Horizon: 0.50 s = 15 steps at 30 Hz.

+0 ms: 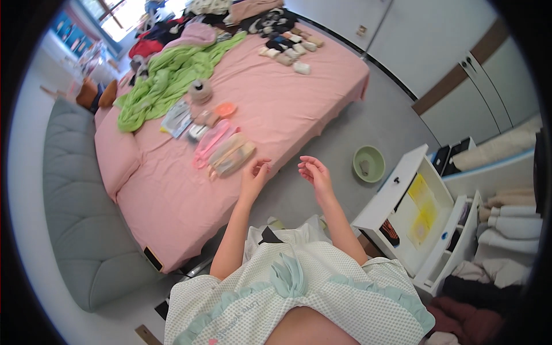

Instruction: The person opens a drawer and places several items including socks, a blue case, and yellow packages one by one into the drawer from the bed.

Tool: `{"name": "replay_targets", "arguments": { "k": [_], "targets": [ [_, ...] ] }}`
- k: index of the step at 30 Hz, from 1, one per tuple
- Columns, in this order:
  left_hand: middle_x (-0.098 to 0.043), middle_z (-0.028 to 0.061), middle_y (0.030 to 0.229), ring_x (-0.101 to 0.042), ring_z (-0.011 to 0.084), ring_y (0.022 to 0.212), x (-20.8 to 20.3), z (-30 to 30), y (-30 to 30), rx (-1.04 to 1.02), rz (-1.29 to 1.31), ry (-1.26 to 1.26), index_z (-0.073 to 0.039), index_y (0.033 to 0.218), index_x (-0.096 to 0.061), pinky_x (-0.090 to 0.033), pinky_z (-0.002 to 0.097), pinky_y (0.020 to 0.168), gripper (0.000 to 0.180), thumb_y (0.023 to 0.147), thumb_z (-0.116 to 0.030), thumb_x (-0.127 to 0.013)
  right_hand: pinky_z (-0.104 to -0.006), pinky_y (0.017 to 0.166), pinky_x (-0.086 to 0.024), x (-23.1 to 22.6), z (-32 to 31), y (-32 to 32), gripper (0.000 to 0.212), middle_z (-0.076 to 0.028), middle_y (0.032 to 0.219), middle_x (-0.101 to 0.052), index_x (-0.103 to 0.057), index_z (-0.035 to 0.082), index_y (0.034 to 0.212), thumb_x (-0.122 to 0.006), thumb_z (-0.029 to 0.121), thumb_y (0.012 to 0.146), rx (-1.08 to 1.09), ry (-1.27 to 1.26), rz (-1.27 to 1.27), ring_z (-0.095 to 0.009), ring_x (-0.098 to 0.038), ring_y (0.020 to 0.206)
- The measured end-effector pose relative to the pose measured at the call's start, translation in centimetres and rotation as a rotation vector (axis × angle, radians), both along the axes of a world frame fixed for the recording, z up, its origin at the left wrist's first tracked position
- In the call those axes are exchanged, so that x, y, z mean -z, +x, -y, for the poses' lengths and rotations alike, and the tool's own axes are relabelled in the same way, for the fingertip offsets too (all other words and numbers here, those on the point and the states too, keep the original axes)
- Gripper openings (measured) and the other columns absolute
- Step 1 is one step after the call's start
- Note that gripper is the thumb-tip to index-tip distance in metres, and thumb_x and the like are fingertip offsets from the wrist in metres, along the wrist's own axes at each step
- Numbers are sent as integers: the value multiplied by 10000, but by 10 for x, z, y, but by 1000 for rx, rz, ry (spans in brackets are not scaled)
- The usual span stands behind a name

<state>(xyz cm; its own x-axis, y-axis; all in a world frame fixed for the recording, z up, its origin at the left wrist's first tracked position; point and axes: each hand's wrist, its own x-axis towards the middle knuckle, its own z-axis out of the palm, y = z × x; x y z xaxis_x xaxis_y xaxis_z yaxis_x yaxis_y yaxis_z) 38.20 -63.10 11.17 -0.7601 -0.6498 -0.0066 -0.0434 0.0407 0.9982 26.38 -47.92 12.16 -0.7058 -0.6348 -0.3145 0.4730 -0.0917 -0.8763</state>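
Observation:
My left hand (255, 173) is raised over the near edge of the pink bed, its fingers loosely bent and apart with nothing in them. Across a gap from it, my right hand (316, 173) hangs above the grey floor, also empty, fingers slightly curled and spread. Closest to my left hand lies a beige pouch-like bundle (233, 156) on the pink sheet (276, 115). Beside that bundle is a pink strappy item (214, 141), its exact kind unclear. Farther back sit an orange bowl (226, 109), a pale blue packet (176, 119) and a round dusty-pink container (200, 92) with a dark top.
A crumpled green blanket (172, 75) and heaped clothes cover the far left of the bed. Several rolled socks (290, 49) lie at its far end. On the floor stands a green basin (368, 163). An open white drawer (422, 210) juts out at my right, by folded clothes (512, 224).

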Motion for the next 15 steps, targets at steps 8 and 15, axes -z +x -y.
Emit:
{"name": "replay_targets", "arguments": {
  "k": [8,15],
  "targets": [
    [-581,43,774,-568,103,724,16,61,65,-277,-42,99,-20,951,-573,-437,212,624,160,825,-72,-488,-198,712,-440,18,92,22,230,0,876,-591,-547,70,1045,-457,162,854,-349,76,31,-61,-552,769],
    [-575,46,796,-556,103,733,19,110,87,-463,-30,150,-8,960,-563,-455,220,669,160,845,-67,-470,-205,733,-433,19,175,17,258,11,886,-585,-542,80,1070,-465,195,852,-601,117,41,-58,-551,793]
  ]
}}
